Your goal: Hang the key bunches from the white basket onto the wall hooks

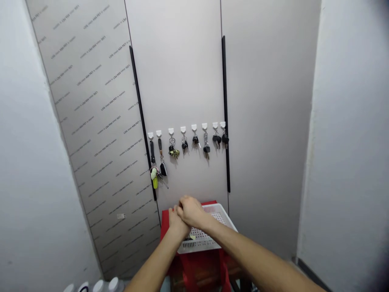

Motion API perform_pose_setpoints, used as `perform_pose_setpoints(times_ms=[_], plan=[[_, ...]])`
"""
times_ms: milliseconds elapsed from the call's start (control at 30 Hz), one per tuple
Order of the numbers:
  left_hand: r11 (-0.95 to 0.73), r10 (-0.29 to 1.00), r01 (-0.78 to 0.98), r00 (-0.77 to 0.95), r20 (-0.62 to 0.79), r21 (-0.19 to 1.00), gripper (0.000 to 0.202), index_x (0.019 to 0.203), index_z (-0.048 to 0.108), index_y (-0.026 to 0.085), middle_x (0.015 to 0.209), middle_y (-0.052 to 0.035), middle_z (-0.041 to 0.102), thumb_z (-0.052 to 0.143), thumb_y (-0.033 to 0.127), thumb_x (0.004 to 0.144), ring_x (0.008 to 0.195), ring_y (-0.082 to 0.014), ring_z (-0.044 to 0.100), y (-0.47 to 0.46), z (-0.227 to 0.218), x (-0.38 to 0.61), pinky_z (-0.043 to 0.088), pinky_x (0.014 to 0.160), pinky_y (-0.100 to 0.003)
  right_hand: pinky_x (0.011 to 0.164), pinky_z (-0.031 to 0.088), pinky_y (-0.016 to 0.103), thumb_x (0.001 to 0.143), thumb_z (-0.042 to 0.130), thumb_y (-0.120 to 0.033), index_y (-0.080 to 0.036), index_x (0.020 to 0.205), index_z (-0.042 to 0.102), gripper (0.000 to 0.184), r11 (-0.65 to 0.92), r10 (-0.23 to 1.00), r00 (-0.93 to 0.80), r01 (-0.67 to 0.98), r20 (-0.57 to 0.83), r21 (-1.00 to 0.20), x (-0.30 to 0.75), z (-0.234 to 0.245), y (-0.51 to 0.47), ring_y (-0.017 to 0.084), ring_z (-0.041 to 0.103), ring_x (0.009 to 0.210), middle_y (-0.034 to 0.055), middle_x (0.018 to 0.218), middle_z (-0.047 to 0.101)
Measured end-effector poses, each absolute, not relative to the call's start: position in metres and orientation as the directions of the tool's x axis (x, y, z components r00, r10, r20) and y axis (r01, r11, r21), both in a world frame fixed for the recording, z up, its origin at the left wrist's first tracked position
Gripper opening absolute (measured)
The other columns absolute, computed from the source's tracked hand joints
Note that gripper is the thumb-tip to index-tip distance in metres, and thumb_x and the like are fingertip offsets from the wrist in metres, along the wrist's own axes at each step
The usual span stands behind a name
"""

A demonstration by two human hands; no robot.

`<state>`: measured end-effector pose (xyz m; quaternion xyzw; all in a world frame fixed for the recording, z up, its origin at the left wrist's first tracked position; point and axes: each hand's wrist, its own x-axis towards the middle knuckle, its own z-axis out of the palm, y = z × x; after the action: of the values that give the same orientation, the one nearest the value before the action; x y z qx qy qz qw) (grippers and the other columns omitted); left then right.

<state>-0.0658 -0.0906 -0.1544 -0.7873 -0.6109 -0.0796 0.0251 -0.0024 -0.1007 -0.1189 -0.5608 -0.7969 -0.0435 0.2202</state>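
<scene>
My left hand point(179, 224) and right hand point(192, 211) meet over the left side of the white basket point(199, 248), their grip indiscernible, perhaps so that it catches drops, while key sets point(206, 150) hang from white hooks point(204, 126), seemingly spaced for separate access.

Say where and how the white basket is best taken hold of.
Likely by the rim of the white basket, left and right sides, from above: it surrounds a wide, open top. Its right side mostly shows; the left hand and right hand hide much of the left.
</scene>
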Motion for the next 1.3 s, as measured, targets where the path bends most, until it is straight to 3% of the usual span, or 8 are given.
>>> perform_pose_setpoints(times_ms=[167, 267, 367, 433, 500, 667, 867, 1300], plan=[[-0.227, 0.966, 0.967, 0.209, 0.149, 0.115, 0.032, 0.094, 0.049, 0.022, 0.105, -0.0076, 0.046, 0.040, 0.021, 0.064, 0.097, -0.0243, 0.036, -0.088, -0.159, -0.066, 0.023, 0.082, -0.039, 0.058, 0.033, 0.024, 0.065, 0.034, -0.024, -0.014, 0.068, 0.054, 0.023, 0.444, 0.851, -0.312, 0.856, 0.421, -0.264, 0.000, -0.126, -0.105, 0.015, 0.050, 0.065, 0.0080, 0.071, 0.057], [-0.232, 0.965, 0.949, 0.197, 0.172, 0.213, 0.033, 0.096, 0.047, 0.020, 0.101, -0.0089, 0.048, 0.040, 0.022, 0.064, 0.092, -0.0228, 0.041, -0.083, -0.169, -0.075, 0.030, 0.076, -0.036, 0.054, 0.033, 0.020, 0.060, 0.038, -0.018, -0.014, 0.065, 0.053, 0.016, 0.484, 0.870, -0.354, 0.746, 0.343, -0.458, 0.012, -0.141, -0.102, 0.010, 0.047, 0.059, 0.0027, 0.064, 0.054], [-0.116, 0.992, 0.853, 0.071, 0.107, 0.509, 0.035, 0.092, 0.047, 0.013, 0.083, -0.0085, 0.053, 0.047, 0.018, 0.057, 0.076, -0.0168, 0.048, -0.072, -0.179, -0.090, 0.035, 0.065, -0.026, 0.041, 0.031, 0.018, 0.056, 0.043, -0.017, -0.014, 0.078, 0.051, 0.024, 0.266, 0.933, -0.360, 0.715, -0.014, -0.647, 0.035, -0.160, -0.092, 0.005, 0.038, 0.040, -0.0043, 0.047, 0.043], [-0.035, 0.999, 0.669, -0.008, 0.054, 0.743, 0.033, 0.087, 0.048, 0.009, 0.063, -0.0027, 0.051, 0.048, 0.012, 0.054, 0.058, -0.0096, 0.047, -0.063, -0.180, -0.098, 0.034, 0.054, -0.020, 0.035, 0.027, 0.017, 0.053, 0.045, -0.014, -0.015, 0.090, 0.047, 0.037, 0.080, 0.912, -0.322, 0.745, -0.253, -0.662, 0.049, -0.168, -0.081, 0.004, 0.029, 0.031, -0.0085, 0.040, 0.035], [-0.028, 0.999, 0.415, -0.016, 0.038, 0.909, 0.031, 0.087, 0.046, 0.008, 0.046, 0.0049, 0.039, 0.043, 0.009, 0.056, 0.041, -0.0042, 0.036, -0.056, -0.170, -0.100, 0.028, 0.044, -0.017, 0.032, 0.024, 0.016, 0.052, 0.044, -0.010, -0.014, 0.098, 0.043, 0.046, 0.025, 0.900, -0.316, 0.724, -0.299, -0.689, 0.057, -0.165, -0.070, 0.002, 0.025, 0.028, -0.0102, 0.038, 0.031], [-0.210, 0.963, -0.208, 0.123, 0.238, 0.955, 0.052, 0.107, 0.030, 0.013, 0.038, 0.0121, 0.019, 0.043, 0.013, 0.057, 0.031, -0.0012, 0.016, -0.061, -0.092, -0.092, 0.013, 0.036, -0.015, 0.031, 0.019, 0.013, 0.056, 0.036, -0.007, -0.016, 0.114, 0.025, 0.060, 0.346, 0.914, -0.336, 0.358, 0.226, -0.867, 0.047, -0.097, -0.065, 0.002, 0.022, 0.030, -0.0117, 0.037, 0.027], [-0.492, 0.730, -0.512, 0.199, 0.654, 0.705, 0.065, 0.114, 0.020, 0.028, 0.043, 0.0105, 0.024, 0.050, 0.013, 0.058, 0.035, -0.0006, 0.023, -0.110, 0.016, -0.092, 0.019, 0.038, -0.014, 0.036, 0.026, 0.015, 0.061, 0.043, -0.014, -0.025, 0.119, 0.006, 0.069, 0.745, 0.647, -0.194, -0.043, 0.737, -0.665, 0.038, 0.015, -0.117, 0.003, 0.027, 0.036, -0.0112, 0.042, 0.029], [-0.535, 0.614, -0.543, 0.277, 0.739, 0.647, 0.069, 0.116, 0.014, 0.030, 0.043, 0.0103, 0.027, 0.050, 0.012, 0.060, 0.037, -0.0008, 0.028, -0.127, 0.037, -0.078, 0.023, 0.041, -0.014, 0.036, 0.025, 0.015, 0.063, 0.042, -0.014, -0.030, 0.118, 0.005, 0.069, 0.760, 0.566, -0.197, -0.253, 0.801, -0.599, 0.040, 0.030, -0.128, 0.002, 0.024, 0.033, -0.0121, 0.041, 0.027]])
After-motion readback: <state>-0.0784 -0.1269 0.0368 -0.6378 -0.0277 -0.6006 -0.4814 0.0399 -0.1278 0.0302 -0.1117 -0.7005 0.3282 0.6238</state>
